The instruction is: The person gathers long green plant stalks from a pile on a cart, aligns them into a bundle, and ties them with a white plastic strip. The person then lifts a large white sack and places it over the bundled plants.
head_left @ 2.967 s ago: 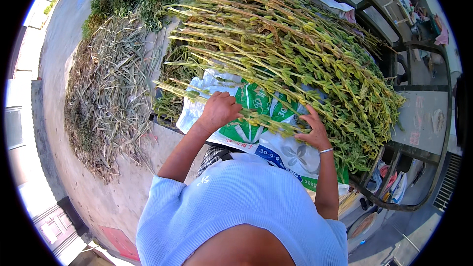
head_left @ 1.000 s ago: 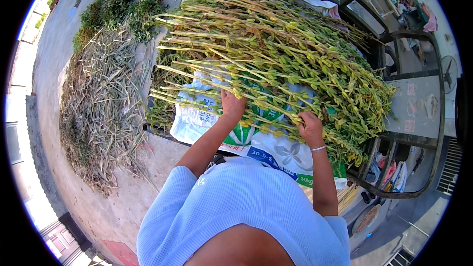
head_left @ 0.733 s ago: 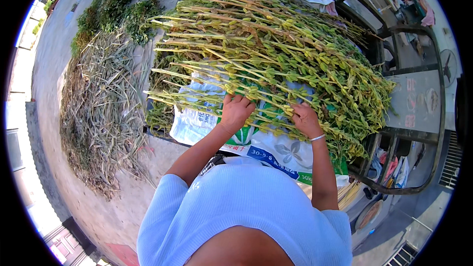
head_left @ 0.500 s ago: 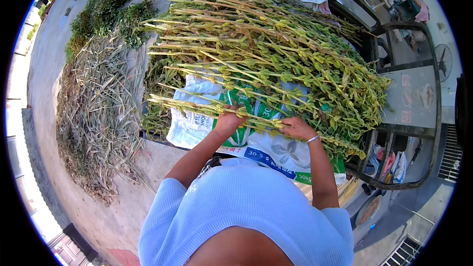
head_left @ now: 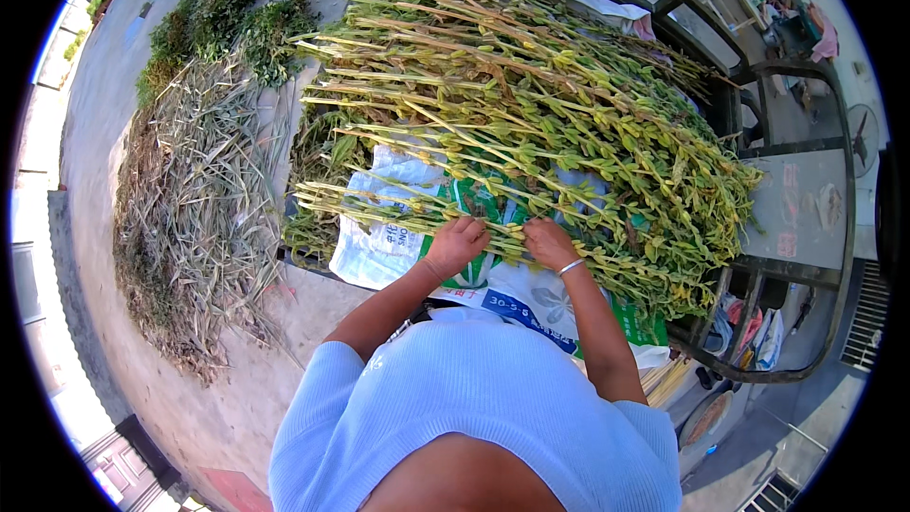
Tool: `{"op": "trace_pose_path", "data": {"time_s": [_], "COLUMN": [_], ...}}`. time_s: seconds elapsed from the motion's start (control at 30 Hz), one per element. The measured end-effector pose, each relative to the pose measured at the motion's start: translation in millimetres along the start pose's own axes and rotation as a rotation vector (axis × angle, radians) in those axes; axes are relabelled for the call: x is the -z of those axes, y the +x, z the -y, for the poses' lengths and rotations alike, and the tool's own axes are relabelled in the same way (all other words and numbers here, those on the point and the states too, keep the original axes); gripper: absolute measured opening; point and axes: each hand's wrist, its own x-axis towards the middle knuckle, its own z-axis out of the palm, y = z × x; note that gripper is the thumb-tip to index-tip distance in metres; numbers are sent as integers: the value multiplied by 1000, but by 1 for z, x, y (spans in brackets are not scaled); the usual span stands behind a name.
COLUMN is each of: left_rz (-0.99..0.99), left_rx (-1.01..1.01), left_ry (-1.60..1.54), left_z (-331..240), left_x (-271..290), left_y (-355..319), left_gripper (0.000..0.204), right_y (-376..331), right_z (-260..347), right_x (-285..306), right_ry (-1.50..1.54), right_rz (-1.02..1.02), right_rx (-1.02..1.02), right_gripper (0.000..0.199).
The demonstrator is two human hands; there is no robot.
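Now both hands sit closer together than a moment ago, left hand [head_left: 457, 244] and right hand [head_left: 550, 243], fingers curled around a thin bundle of green stalks [head_left: 379, 201] drawn out of the big stalk pile [head_left: 569, 104]. Bundle lies across the white printed sack [head_left: 389, 246], nearer the body, seemingly separated for gathering. Dry straw heap [head_left: 190, 218] lies left.

Podded green stalks [head_left: 531, 123] lie heaped on a woven plastic sack [head_left: 398, 242] atop a metal cart [head_left: 806, 228]; both hands rest on the nearest stalks. Left of the cart, dried stalks [head_left: 199, 218] lie on the concrete ground [head_left: 95, 114].
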Motion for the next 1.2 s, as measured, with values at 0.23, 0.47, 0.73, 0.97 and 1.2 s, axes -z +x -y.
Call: {"op": "trace_pose_path", "data": {"time_s": [0.23,0.47,0.73,0.97,1.2], "left_rz": [113,133,208,220,138], "left_rx": [216,99,193,174,172], "left_ry": [150,119,1,102,94], "left_z": [4,7,-9,-9,-13], "left_x": [-13,-12,9,3,2], "left_y": [12,19,14,8,2], "left_gripper": [46,33,65,71,66], "right_y": [-1,24,19,26,17], "right_z": [13,20,9,16,10], "right_x": [32,30,27,30,28], "right_ry": [303,-430,-252,-304,-330], "right_rz": [-52,-378,-403,-231,-196], "right_rx": [-101,-268,-143,-379,-188], "right_gripper": [23,41,36,43,32]}}
